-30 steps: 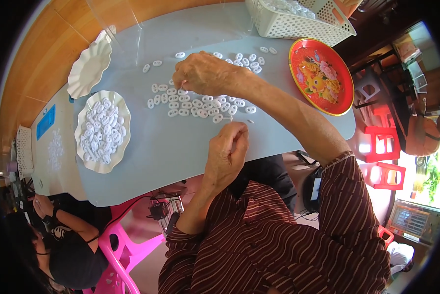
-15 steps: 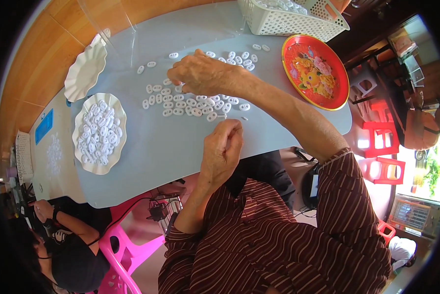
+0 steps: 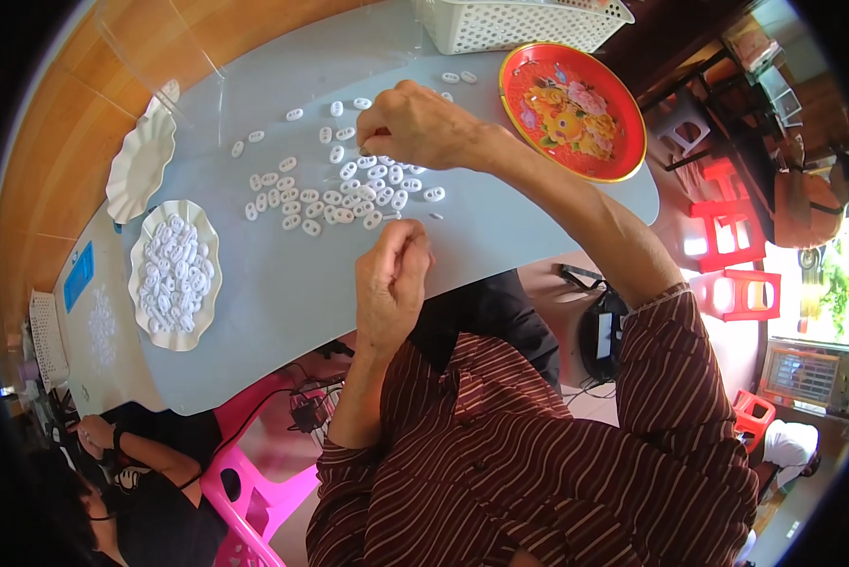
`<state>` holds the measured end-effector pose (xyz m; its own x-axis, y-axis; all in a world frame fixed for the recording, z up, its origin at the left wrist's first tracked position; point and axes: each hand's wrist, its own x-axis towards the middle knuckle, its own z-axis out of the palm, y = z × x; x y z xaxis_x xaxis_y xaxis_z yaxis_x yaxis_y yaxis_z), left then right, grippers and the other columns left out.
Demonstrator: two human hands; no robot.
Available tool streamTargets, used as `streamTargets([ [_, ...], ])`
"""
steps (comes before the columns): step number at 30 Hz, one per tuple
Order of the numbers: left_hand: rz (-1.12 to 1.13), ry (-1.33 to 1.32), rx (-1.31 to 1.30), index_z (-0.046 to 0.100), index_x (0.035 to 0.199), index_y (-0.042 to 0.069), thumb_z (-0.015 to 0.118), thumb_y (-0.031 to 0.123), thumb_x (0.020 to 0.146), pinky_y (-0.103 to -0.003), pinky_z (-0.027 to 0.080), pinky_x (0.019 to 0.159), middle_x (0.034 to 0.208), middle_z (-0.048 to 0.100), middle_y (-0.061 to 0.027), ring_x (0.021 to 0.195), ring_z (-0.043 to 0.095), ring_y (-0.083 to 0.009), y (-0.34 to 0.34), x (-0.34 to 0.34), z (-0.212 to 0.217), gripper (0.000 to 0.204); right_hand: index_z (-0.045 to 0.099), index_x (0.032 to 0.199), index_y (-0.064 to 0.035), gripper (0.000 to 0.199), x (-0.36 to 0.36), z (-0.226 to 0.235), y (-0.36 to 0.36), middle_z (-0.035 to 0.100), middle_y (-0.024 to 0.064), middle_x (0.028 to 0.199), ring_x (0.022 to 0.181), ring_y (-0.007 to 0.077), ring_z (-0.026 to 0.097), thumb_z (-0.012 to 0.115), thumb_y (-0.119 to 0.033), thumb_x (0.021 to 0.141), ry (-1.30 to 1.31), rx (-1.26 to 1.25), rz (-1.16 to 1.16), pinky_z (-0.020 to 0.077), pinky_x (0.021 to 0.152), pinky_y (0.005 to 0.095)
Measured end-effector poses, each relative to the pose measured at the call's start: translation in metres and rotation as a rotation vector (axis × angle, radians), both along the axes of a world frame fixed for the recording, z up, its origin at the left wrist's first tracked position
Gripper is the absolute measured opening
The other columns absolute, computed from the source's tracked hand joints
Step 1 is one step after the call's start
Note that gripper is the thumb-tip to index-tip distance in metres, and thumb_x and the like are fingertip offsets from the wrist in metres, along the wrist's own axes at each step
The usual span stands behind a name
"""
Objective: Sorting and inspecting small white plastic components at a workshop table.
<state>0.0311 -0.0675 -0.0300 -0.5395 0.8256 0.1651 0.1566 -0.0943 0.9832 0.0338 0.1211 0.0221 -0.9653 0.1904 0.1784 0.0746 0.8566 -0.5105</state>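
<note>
Small white oval plastic pieces (image 3: 333, 197), each with two holes, lie loosely grouped on the grey-blue table (image 3: 283, 274). Over the far right part of this group is my right hand (image 3: 420, 123). Its fingers are bent down and pinched together; whatever is between the fingertips is hidden. My left hand (image 3: 391, 283) rests by the near edge of the group, curled into a loose fist, its contents out of sight. A tiny white pin (image 3: 437, 216) lies right of the left hand's knuckles. At the left, a scalloped cream dish (image 3: 215, 255) holds a heap of similar white pieces.
A red floral round tray (image 3: 632, 142) sits at the far right, beside a white perforated basket (image 3: 528, 28). Another scalloped dish (image 3: 141, 161) stands far left. Beyond the near left edge are a pink plastic chair (image 3: 273, 491) and a seated person (image 3: 160, 454). Red stools (image 3: 727, 236) stand right.
My right hand has shifted rightward over the group, uncovering pieces at its left. The left hand stays curled near the same pieces. The whole view has shifted slightly.
</note>
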Motion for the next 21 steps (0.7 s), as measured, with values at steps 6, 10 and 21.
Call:
streamTargets([
  [6, 0.130, -0.166, 0.084, 0.055, 0.092, -0.001, 0.049, 0.014, 0.094, -0.024, 0.042, 0.071, 0.079, 0.058, -0.0050, 0.073, 0.052, -0.0097, 0.006, -0.008, 0.001, 0.016, 0.069, 0.091, -0.0011, 0.017, 0.042, -0.009, -0.020, 0.067, 0.0073, 0.072, 0.062, 0.0113, 0.059, 0.061, -0.013, 0.083, 0.070, -0.514, -0.071, 0.0480, 0.059, 0.0272],
  [10, 0.223, -0.091, 0.128, 0.054, 0.096, -0.001, 0.051, 0.018, 0.095, -0.025, 0.042, 0.070, 0.082, 0.058, -0.0048, 0.074, 0.052, -0.0106, 0.013, -0.008, 0.010, 0.020, 0.068, 0.096, 0.0005, 0.018, 0.058, -0.012, -0.035, 0.067, 0.0052, 0.076, 0.068, 0.0087, 0.058, 0.061, -0.013, 0.087, 0.071, -0.747, -0.126, 0.0478, 0.061, 0.0247],
  [21, 0.185, 0.050, -0.089, 0.058, 0.084, 0.000, 0.050, 0.014, 0.088, -0.026, 0.039, 0.063, 0.073, 0.058, -0.0028, 0.064, 0.048, -0.0102, 0.021, -0.010, 0.022, 0.017, 0.068, 0.096, -0.0001, 0.015, 0.084, -0.028, -0.035, 0.066, 0.0042, 0.077, 0.072, 0.0085, 0.057, 0.061, -0.012, 0.089, 0.181, -0.832, -0.088, 0.0479, 0.065, 0.0249],
])
